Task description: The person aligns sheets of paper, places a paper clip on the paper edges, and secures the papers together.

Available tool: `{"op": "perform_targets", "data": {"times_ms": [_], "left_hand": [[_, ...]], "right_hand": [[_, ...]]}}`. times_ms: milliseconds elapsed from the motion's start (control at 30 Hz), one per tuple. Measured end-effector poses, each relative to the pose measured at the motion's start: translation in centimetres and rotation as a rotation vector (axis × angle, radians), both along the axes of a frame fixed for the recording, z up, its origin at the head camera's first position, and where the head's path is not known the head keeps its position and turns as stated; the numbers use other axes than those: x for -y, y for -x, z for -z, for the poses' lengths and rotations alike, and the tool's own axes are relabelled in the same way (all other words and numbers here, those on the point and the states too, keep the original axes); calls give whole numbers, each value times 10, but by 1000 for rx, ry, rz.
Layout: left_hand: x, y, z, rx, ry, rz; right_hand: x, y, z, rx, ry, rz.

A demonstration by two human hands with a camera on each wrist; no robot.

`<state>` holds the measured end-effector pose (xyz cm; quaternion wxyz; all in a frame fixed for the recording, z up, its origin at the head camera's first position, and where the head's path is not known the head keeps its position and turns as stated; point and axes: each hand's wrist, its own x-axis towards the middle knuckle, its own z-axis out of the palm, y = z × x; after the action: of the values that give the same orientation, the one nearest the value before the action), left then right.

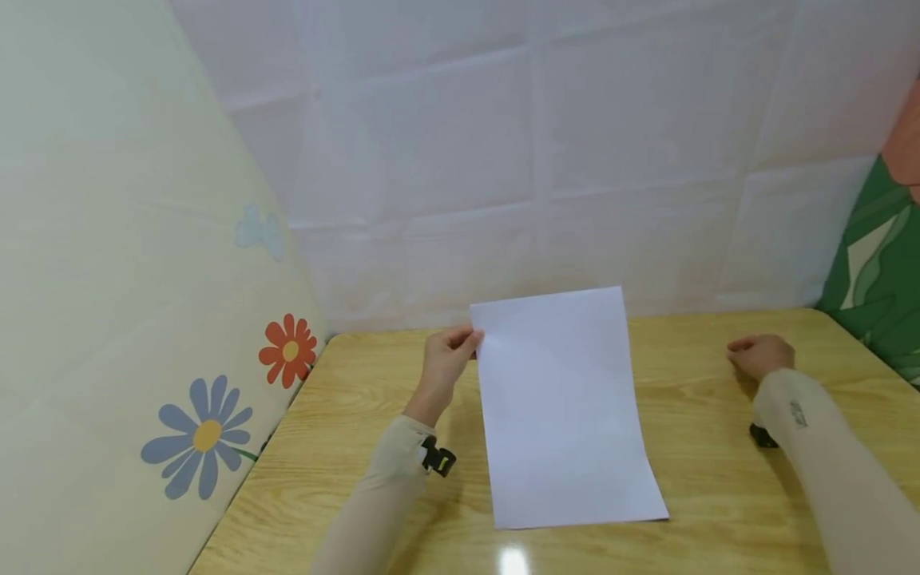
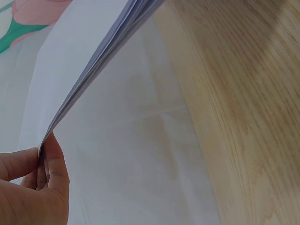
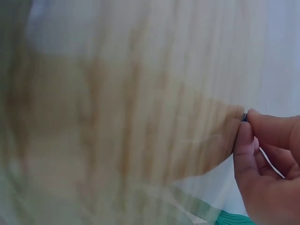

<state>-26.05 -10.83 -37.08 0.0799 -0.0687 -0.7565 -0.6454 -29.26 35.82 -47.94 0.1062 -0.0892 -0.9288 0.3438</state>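
Note:
A thin stack of white paper sheets (image 1: pixel 561 407) stands tilted up over the wooden table. My left hand (image 1: pixel 447 363) pinches it near its upper left corner, thumb on one face and fingers on the other. The left wrist view shows the several layered edges of the paper (image 2: pixel 91 65) fanning slightly apart away from the grip. Off to the right of the paper, my right hand (image 1: pixel 763 355) is close over the table. Its thumb and forefinger pinch a tiny dark bluish piece (image 3: pixel 244 116), mostly hidden by the fingertips; I cannot tell its kind.
The wood-grain table (image 1: pixel 345 447) meets a white cloth backdrop (image 1: pixel 431 160) at its far edge. A pale panel with painted flowers (image 1: pixel 207 436) borders the left side. Green leaf-patterned cloth (image 1: pixel 884 271) hangs at the right.

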Motion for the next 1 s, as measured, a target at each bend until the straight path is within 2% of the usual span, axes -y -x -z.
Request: {"op": "perform_targets", "data": {"times_ms": [267, 533, 733, 1000], "left_hand": [[1, -1, -1, 0, 6, 1], [1, 1, 2, -6, -3, 3], [-1, 2, 4, 9, 8, 9], [-3, 1, 2, 24, 10, 17]], "right_hand": [[2, -2, -2, 28, 37, 65], [4, -5, -7, 56, 48, 98], [5, -5, -5, 45, 98, 155], [3, -6, -1, 15, 146, 211]]}}
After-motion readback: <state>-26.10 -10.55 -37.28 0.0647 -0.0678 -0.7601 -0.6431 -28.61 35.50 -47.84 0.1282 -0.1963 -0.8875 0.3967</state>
